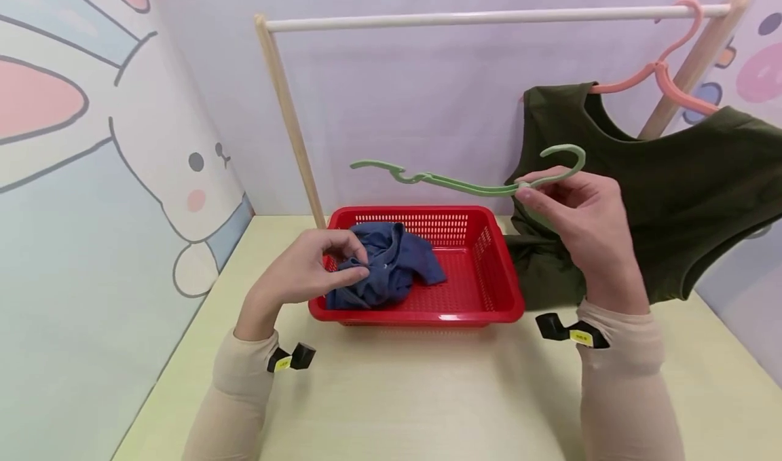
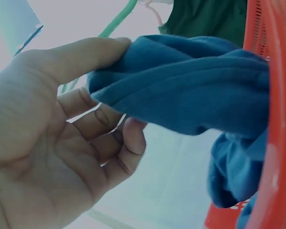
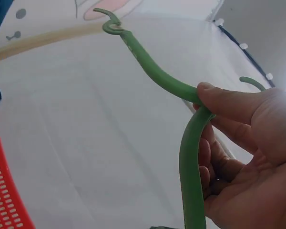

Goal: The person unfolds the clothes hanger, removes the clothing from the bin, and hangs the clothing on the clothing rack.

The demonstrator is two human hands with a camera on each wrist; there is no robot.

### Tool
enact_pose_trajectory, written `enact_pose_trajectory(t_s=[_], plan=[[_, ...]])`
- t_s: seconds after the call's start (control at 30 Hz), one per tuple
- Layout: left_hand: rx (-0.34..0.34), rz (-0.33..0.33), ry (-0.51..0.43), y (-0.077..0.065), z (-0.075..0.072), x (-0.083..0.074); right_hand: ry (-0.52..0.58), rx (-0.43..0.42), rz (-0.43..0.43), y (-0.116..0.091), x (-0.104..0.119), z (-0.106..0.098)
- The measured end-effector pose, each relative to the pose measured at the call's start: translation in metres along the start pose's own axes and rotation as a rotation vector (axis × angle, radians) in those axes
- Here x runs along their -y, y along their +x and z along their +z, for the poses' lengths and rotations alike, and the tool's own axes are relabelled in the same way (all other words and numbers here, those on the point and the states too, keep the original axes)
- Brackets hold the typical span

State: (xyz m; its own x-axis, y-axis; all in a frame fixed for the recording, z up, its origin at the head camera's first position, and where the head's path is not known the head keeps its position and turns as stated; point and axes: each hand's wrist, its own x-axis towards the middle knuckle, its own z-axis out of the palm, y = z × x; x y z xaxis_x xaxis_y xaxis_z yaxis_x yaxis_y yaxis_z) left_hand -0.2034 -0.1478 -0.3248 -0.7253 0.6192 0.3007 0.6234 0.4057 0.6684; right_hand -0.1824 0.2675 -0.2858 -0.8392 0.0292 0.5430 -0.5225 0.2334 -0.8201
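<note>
My left hand (image 1: 311, 264) pinches a fold of a blue garment (image 1: 391, 261) between thumb and fingers. Most of that cloth lies bunched in the left part of a red plastic basket (image 1: 449, 316); in the left wrist view the pinched fold (image 2: 181, 90) stretches out from the basket's rim. My right hand (image 1: 583, 216) holds a green clothes hanger (image 1: 464, 187) near the base of its hook, thumb on one side. The hanger is raised over the basket's back right, one arm pointing left and the other (image 3: 193, 167) hanging down in the right wrist view.
A rack with a white rail (image 1: 489, 18) and wooden posts (image 1: 287, 115) stands behind the basket. At its right end a pink hanger (image 1: 662, 74) carries a dark green sleeveless top (image 1: 647, 203), which hangs close behind my right hand. The pale tabletop (image 1: 427, 393) spreads in front.
</note>
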Motion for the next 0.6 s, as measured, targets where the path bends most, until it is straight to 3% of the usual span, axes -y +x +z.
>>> enact_pose_trajectory(t_s=[0.3, 0.6], plan=[[0.026, -0.055, 0.022, -0.002, -0.004, -0.002, 0.1, 0.119, -0.089, 0.03, 0.034, 0.063], [0.031, -0.06, 0.027, 0.0, -0.004, 0.0, 0.492, 0.334, 0.03, 0.047, 0.044, 0.13]])
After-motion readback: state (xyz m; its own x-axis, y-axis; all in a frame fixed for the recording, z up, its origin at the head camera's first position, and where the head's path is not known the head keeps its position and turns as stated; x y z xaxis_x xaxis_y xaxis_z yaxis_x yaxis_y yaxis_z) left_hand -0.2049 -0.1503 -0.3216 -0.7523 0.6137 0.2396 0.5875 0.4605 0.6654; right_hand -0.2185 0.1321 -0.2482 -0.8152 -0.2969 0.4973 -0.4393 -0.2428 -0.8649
